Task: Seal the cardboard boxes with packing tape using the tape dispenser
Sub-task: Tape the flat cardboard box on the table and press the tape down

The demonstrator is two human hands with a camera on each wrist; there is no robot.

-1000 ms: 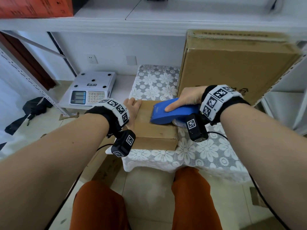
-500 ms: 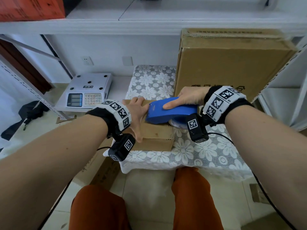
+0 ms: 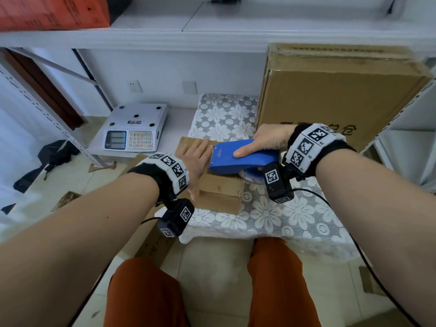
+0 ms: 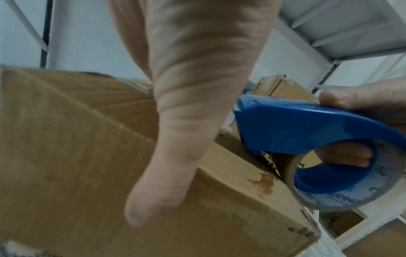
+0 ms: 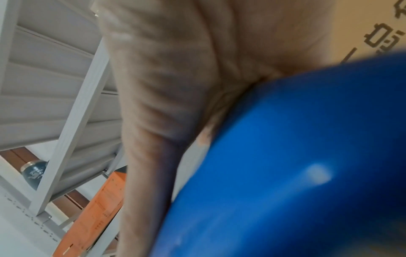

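A small brown cardboard box (image 3: pixel 220 187) lies on the lace-covered table (image 3: pixel 271 215). My left hand (image 3: pixel 197 159) presses flat on the box's top, fingers straight, thumb down its near side (image 4: pixel 158 187). My right hand (image 3: pixel 266 142) grips the blue tape dispenser (image 3: pixel 238 159) by its handle, thumb on top. The dispenser's front end sits on the box top beside my left fingers, and its tape roll (image 4: pixel 342 189) hangs over the box's right edge. In the right wrist view the blue dispenser (image 5: pixel 285 173) fills the frame under my palm.
A large cardboard box (image 3: pixel 335 97) stands upright behind my right hand. A white digital scale (image 3: pixel 134 128) sits on a low shelf at left. Flattened cardboard (image 3: pixel 151 241) leans under the table's left edge. A metal shelf rack (image 3: pixel 212 27) spans overhead, an orange box (image 3: pixel 52 10) on it.
My right hand has slid the dispenser leftward along the box top. My left hand shifted from the box's left edge onto its top and now lies flat beside the dispenser.
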